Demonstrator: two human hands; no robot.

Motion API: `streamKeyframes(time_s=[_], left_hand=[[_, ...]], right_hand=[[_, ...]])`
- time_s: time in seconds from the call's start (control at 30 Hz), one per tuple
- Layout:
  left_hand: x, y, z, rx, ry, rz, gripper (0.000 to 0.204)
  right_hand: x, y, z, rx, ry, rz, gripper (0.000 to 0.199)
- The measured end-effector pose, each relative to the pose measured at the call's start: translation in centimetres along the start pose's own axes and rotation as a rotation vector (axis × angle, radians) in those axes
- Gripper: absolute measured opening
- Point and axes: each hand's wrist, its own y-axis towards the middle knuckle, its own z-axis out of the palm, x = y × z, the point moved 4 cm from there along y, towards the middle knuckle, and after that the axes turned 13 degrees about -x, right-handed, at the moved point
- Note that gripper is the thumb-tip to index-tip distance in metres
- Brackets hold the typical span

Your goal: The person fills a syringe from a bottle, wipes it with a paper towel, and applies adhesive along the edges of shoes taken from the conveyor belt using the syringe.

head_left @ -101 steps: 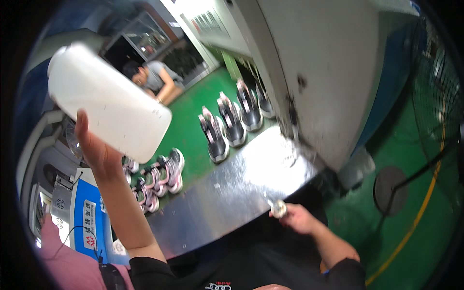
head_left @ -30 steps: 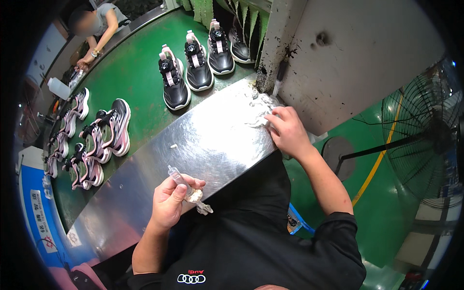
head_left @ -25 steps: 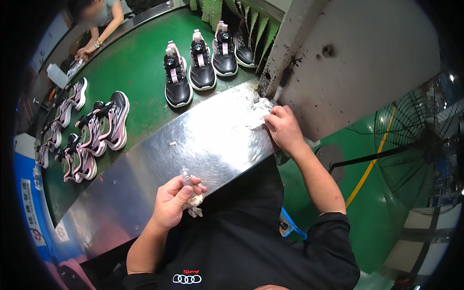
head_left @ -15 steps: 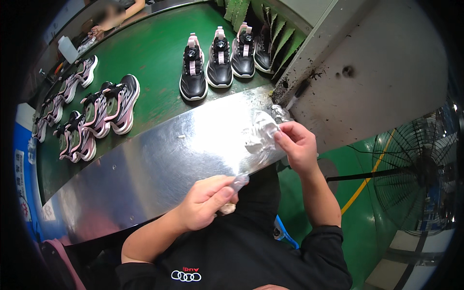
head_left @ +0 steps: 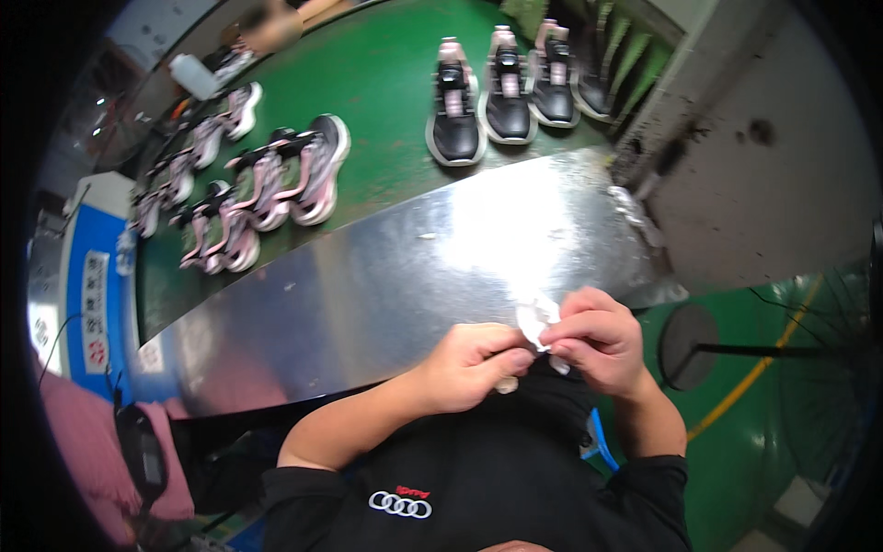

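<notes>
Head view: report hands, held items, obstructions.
Left hand closed on mostly hidden item, beige end showing. Right hand pinching crumpled white material. Nothing visibly blocking hands; shoes stand beyond metal bench.

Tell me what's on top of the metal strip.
On the metal strip lie a small white scrap and crumpled pale material at its right end. The left hand, right hand and white piece hide part of its near edge; anything beneath can't be seen.

Glare on metal table [head_left: 368, 294] — slight blur
</notes>
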Motion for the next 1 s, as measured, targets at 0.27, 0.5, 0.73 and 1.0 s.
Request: streamKeyframes(time_s=[0.27, 0.5, 0.73, 1.0], left_hand=[[0.5, -1.7, -0.8, 0.008, 0.055, 0.039, 0.017], [1.6, -2.1, -0.8, 0.010, -0.078, -0.154, 0.019], [-0.6, -1.3, -1.6, -0.041, 0.159, 0.046, 0.016], [1.1, -2.1, -1.4, -0.010, -0.093, -0.242, 0.021]], right_hand=[[-0.3, -1.2, 1.9, 0.070, -0.050, 0.035, 0.016], [0.0, -1.5, 2.1, 0.144, -0.201, -0.088, 0.012], [-2.2, -3.0, 2.2, 0.009, 0.351, 0.549, 0.015], [-1.9, -2.5, 2.2, 0.089, 0.366, 0.376, 0.005]])
